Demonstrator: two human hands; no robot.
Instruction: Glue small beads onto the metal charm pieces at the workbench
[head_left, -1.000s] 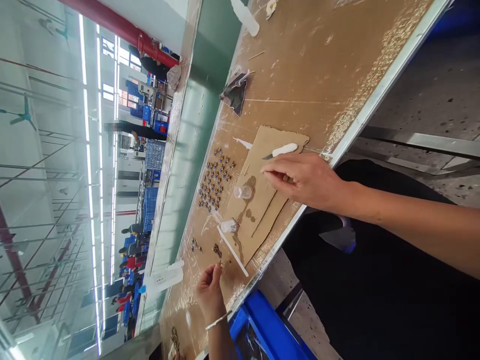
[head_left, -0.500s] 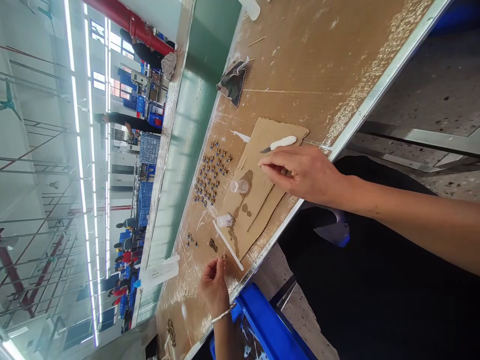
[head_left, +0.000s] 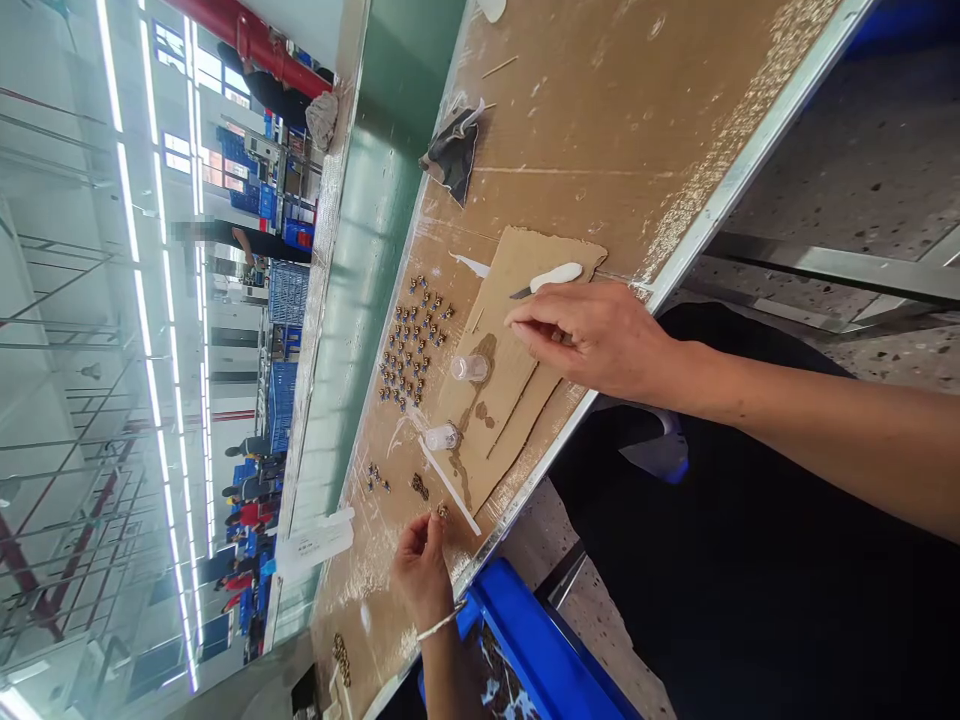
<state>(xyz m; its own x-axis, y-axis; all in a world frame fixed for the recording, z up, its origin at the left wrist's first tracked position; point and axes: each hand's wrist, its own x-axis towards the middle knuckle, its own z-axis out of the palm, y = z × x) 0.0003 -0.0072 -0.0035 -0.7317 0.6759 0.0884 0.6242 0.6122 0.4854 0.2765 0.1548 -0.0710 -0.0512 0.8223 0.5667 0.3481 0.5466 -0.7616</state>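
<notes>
Blue bits (head_left: 406, 347) seem done, a pile (head_left: 420, 487) left. The left hand (head_left: 421, 568) is pinched on a piece (head_left: 442, 511), the right hand (head_left: 600, 335) pressed together.

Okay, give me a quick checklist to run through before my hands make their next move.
1. Left hand grip: ok, a small piece is at its fingertips.
2. Right hand loaded: cannot tell, any piece between its fingertips is too small to see.
3. Knife well away from the right hand: not ok, it lies close beside it.
4. Cardboard unstained: not ok, dark patches show near the clear containers.
5. Blue-and-gold pieces off the cardboard: ok, the large group lies beside it.
</notes>
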